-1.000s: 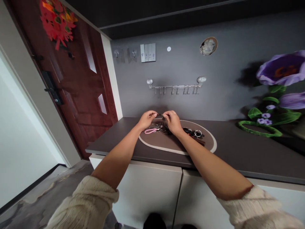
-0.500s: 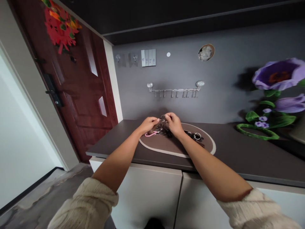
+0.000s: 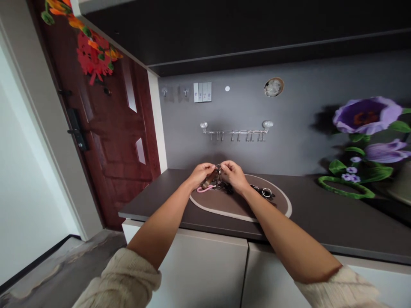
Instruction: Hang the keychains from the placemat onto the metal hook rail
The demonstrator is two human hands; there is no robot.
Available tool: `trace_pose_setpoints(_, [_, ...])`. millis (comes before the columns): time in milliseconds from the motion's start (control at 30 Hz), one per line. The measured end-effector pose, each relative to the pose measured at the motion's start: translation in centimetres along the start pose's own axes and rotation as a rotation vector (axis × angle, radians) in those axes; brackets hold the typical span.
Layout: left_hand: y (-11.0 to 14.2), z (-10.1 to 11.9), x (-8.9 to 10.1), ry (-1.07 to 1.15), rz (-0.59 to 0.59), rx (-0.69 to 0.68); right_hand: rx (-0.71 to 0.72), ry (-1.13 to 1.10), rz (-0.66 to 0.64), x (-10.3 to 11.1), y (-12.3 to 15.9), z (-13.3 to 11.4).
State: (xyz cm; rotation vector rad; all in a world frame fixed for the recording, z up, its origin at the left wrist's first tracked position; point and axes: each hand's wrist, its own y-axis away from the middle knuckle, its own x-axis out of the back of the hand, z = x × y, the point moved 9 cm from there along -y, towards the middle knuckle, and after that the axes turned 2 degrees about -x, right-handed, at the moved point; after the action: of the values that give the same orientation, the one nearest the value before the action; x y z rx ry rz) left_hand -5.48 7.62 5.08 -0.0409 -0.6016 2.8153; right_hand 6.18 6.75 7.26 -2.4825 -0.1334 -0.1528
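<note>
Between my two hands a bunch of keys hangs from a thin metal key ring [image 3: 218,165]. My left hand [image 3: 202,173] pinches the ring's left side between thumb and fingertips, and a brown strap-like fob [image 3: 209,180] hangs just below it. My right hand [image 3: 234,174] grips the ring's right side in the same way. A pink loop [image 3: 204,188] lies under my left hand on the oval brown mat [image 3: 237,207]. More keys with a round metal ring [image 3: 266,193] rest on the mat beyond my right wrist, partly covered by the forearm.
A clear hook rail [image 3: 236,131] is fixed to the grey wall above the mat. Purple artificial flowers [image 3: 367,117] stand at the right of the dark counter [image 3: 308,205]. Overhead runs a dark cabinet [image 3: 224,30]; a red-brown door [image 3: 118,141] is at left.
The camera has tilted up, so the scene sits lower in the picture. My left hand has come to the ring beside my right fingers, and the brown fob shows more.
</note>
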Motion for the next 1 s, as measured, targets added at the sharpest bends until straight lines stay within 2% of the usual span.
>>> trace_pose_setpoints(133, [-0.2,0.2,1.3,-0.027,0.106,-0.038,-0.006,0.006,0.022,0.3,-0.1,0.3])
trace_pose_setpoints(267, [-0.4,0.1,3.5,-0.137,0.271,-0.073,-0.005,0.016,0.05,0.7,-0.2,0.4])
trace_pose_setpoints(367, [-0.4,-0.1,5.1,-0.271,0.401,-0.102,0.029,0.053,0.084,1.0,-0.6,-0.4])
trace_pose_setpoints(467, [-0.3,0.3,5.8,-0.483,0.483,-0.152,0.062,0.092,0.091,1.1,-1.9,-1.6])
trace_pose_setpoints(567, [-0.1,0.9,5.8,-0.679,0.521,-0.174,0.088,0.126,0.119,1.2,-3.9,-2.5])
trace_pose_setpoints(733, [0.4,2.3,5.1,-0.946,0.549,-0.227,0.08,0.166,0.179,0.9,-7.8,-2.6])
trace_pose_setpoints(900, [0.5,2.9,4.7,-1.097,0.547,-0.268,0.065,0.404,0.288,0.7,-10.7,-3.3])
trace_pose_setpoints(1000, [0.3,2.8,4.6,-1.146,0.539,-0.271,0.034,0.551,0.305,0.3,-11.8,-3.9])
